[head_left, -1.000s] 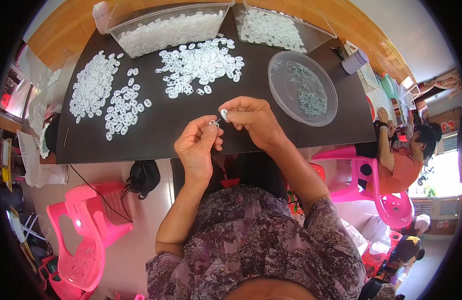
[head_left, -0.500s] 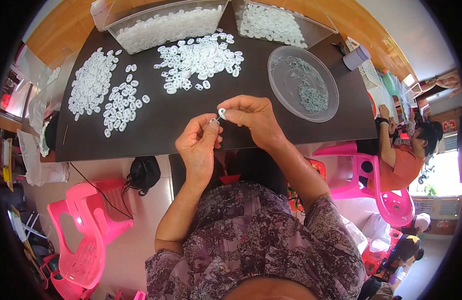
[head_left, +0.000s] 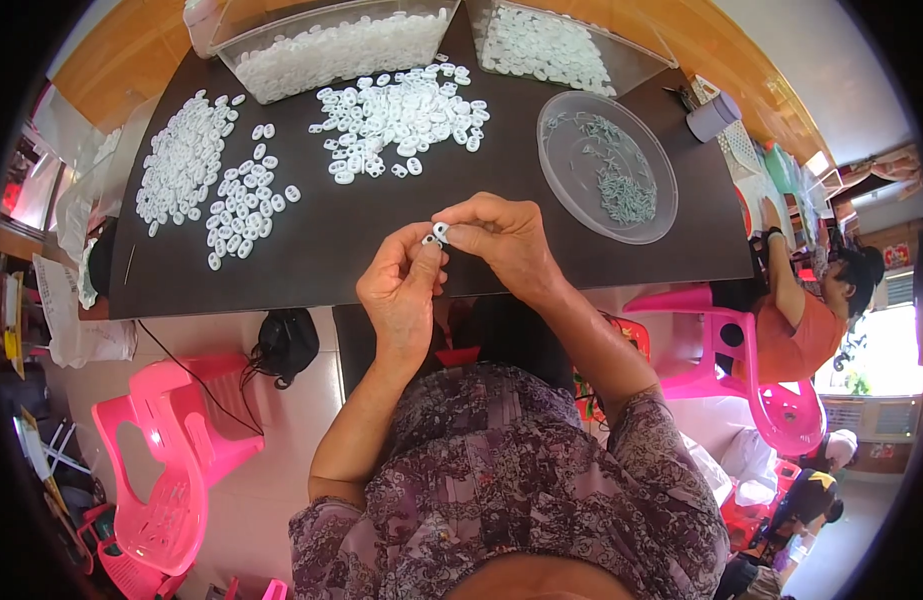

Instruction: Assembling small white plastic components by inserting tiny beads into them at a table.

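Just above the table's near edge, my left hand [head_left: 399, 290] pinches a small white plastic piece [head_left: 430, 241] between thumb and fingers. My right hand [head_left: 506, 240] is closed on another white oval piece [head_left: 441, 231] with a hole, pressed against the first so that the two touch. Fingertips cover much of both pieces. Beyond my hands lies a heap of white two-holed oval pieces [head_left: 406, 115]. To the right, a round clear plastic lid or tray [head_left: 571, 190] holds many thin grey pins [head_left: 626, 195].
Two clear bins of white pieces, the left bin [head_left: 331, 60] and the right bin [head_left: 546, 50], stand at the back. More loose pieces [head_left: 246, 210] lie left. A purple-lidded jar [head_left: 711, 117] is at right. Pink chairs [head_left: 171, 460] flank me; a person in orange [head_left: 796, 330] sits right.
My hands have brought the two white pieces together; the thin pin seen between them earlier no longer shows. My left hand has shifted slightly to the right.
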The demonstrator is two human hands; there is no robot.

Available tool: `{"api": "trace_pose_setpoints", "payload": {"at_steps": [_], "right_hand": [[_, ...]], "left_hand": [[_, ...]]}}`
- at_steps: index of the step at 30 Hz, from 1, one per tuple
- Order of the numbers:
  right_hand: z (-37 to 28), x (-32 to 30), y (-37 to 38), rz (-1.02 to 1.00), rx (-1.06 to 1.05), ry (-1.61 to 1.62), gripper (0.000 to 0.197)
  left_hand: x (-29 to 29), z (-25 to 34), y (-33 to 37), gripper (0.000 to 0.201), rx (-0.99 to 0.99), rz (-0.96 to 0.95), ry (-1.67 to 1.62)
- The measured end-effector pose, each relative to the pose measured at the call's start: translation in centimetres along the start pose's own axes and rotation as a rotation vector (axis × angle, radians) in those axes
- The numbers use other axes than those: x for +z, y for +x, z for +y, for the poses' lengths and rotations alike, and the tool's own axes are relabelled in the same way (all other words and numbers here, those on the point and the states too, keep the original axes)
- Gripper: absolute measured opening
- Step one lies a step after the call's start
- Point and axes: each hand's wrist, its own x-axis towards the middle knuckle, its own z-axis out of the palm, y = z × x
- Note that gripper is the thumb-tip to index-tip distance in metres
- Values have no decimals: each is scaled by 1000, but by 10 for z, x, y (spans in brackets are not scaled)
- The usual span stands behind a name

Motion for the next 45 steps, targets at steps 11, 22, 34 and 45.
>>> {"api": "trace_pose_setpoints", "payload": {"at_steps": [11, 22, 34, 45], "right_hand": [[-8, -1, -8, -7, 108, 101, 8], [-13, -1, -21, 31, -212, -340, 25], [-3, 1, -18, 236, -601, -563, 30], [-1, -3, -25, 203, -488, -390, 26]], "left_hand": [[6, -11, -4, 21, 69, -34, -14], [12, -6, -3, 20, 49, -39, -105], [19, 2, -4, 18, -81, 52, -184], [9, 1, -1, 17, 52, -74, 9]]}}
